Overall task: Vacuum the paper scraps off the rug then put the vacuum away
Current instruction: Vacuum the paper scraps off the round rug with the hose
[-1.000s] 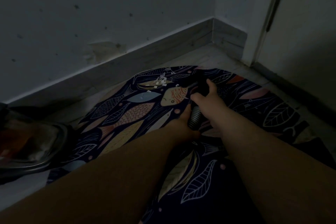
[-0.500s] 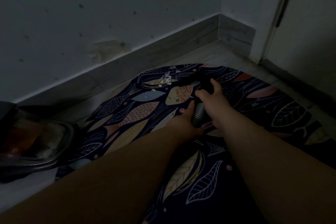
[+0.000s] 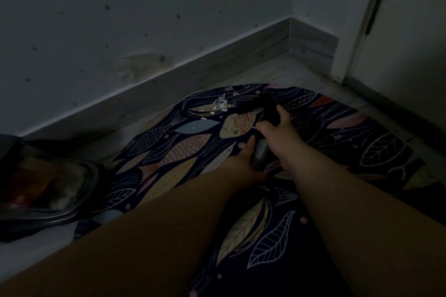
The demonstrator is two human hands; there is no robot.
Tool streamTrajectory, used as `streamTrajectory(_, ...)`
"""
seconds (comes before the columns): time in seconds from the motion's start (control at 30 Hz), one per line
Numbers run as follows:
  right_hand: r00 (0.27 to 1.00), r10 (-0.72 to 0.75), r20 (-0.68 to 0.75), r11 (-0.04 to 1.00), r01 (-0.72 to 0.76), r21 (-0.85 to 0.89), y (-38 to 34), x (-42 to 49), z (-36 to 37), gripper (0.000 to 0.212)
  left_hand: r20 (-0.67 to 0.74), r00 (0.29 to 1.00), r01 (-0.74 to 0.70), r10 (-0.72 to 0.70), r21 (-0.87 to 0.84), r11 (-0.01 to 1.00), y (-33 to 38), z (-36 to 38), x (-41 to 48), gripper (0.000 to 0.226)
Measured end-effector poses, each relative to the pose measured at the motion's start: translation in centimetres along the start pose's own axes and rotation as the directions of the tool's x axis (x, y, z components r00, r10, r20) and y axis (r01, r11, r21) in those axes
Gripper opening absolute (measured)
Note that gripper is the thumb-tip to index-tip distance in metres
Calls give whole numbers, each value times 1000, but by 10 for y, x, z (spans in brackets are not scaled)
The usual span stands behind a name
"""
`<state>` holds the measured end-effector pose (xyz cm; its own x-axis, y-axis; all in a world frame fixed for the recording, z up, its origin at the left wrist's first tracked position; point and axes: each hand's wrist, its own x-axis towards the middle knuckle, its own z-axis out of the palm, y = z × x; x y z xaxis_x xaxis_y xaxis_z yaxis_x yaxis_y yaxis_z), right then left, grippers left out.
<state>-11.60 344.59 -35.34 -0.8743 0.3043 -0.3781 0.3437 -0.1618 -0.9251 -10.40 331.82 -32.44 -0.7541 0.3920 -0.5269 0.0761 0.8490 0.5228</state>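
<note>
Paper scraps (image 3: 218,106), about nine small white bits as far as the dim light allows a count, lie clustered on the fish-patterned rug (image 3: 183,149), just beyond and left of the grip. One black nozzle (image 3: 268,106) points toward them, near but apart. Two hands hold the one ribbed vacuum hose (image 3: 259,154): the right hand (image 3: 280,137) clasps its upper end, and the left hand (image 3: 241,164) wraps it just below. One vacuum canister (image 3: 48,190) sits well left of the grip, beside one baseboard (image 3: 193,72).
</note>
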Motion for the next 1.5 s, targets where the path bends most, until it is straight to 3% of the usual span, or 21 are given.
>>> streamTrajectory(0.67,993,114,-5,992,-113,51,4,-12,66,80,-53,998,29,-22,141,990,-40,-38,-48,91)
streamTrajectory(0.9,986,161,40,986,-162,42,6,-25,108,82,-72,997,5,-4,16,1000,-76,-54,-68,93)
streamTrajectory(1.1,983,183,21,980,-181,-78,7,-36,144,94,-71,997,12,-6,89,996,-118,-67,-70,101)
streamTrajectory(1.27,973,229,-1,968,-228,-101,12,-31,168,110,-74,997,-15,21,78,997,-140,-83,-79,95)
streamTrajectory(1.4,976,211,43,977,-210,-28,9,-31,180,86,-78,994,-71,74,40,997,-162,-92,-76,94)
streamTrajectory(1.5,982,187,-33,980,-188,-63,9,-33,190,88,-57,992,-109,110,23,994,-171,-96,-72,93)
